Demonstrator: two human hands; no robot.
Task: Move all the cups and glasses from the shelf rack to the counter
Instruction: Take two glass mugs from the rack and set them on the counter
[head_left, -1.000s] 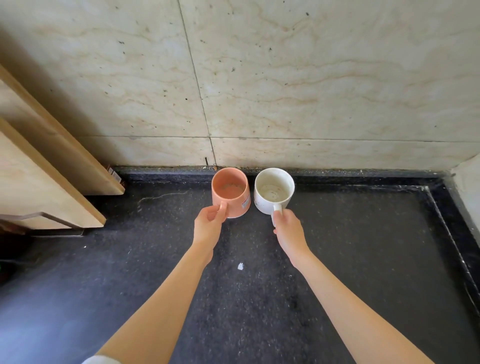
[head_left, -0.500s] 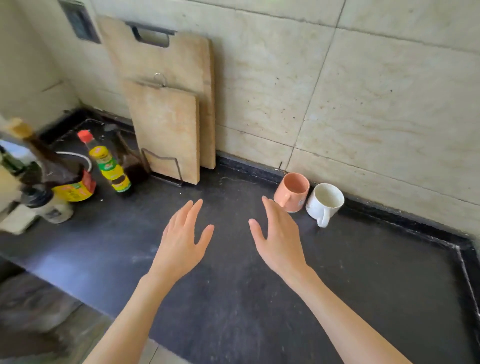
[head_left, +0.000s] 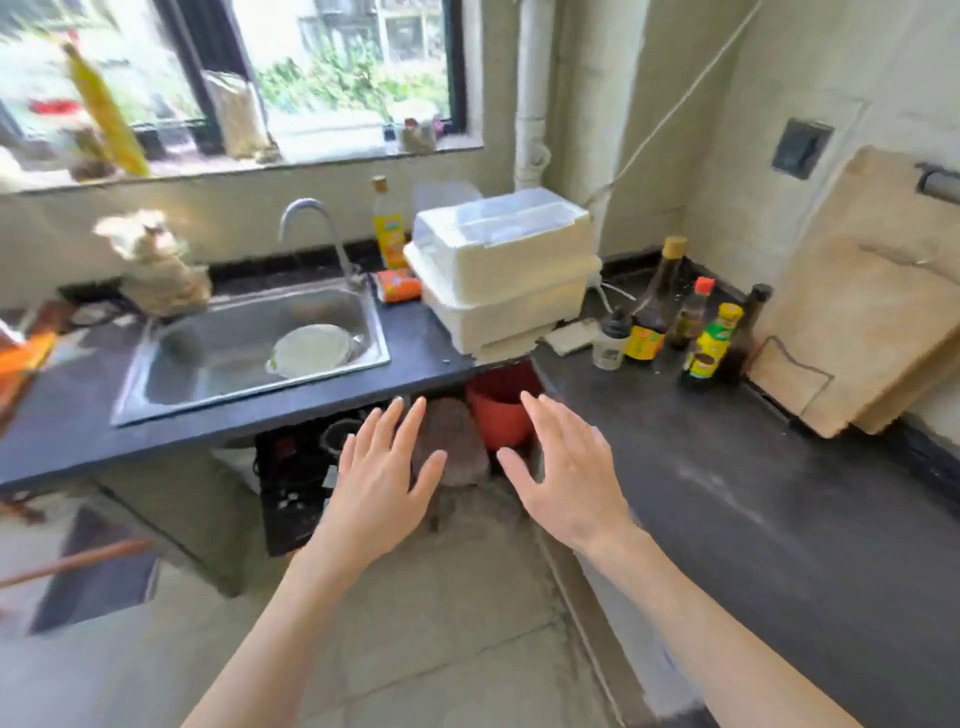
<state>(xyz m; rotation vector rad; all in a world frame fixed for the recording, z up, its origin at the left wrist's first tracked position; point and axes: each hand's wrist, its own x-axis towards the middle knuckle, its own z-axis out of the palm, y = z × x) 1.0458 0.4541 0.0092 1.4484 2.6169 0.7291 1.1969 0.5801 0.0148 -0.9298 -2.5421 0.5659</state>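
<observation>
Both hands hang empty at frame centre, the left hand (head_left: 382, 486) and right hand (head_left: 563, 470) each with its grip spread wide. No cup or glass shows; the white lidded rack (head_left: 501, 265) on the tabletop (head_left: 779, 499) likely hides them. Ceramic and glass are fragile, best lifted by handle or body.

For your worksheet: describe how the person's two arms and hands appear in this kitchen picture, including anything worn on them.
Both forearms are bare as far as the frame shows, with no sleeve in view. The left hand and right hand wear no gloves; no rings, watch or bracelets are visible. Fingernails look short and unpainted, though slight blur limits detail.
</observation>
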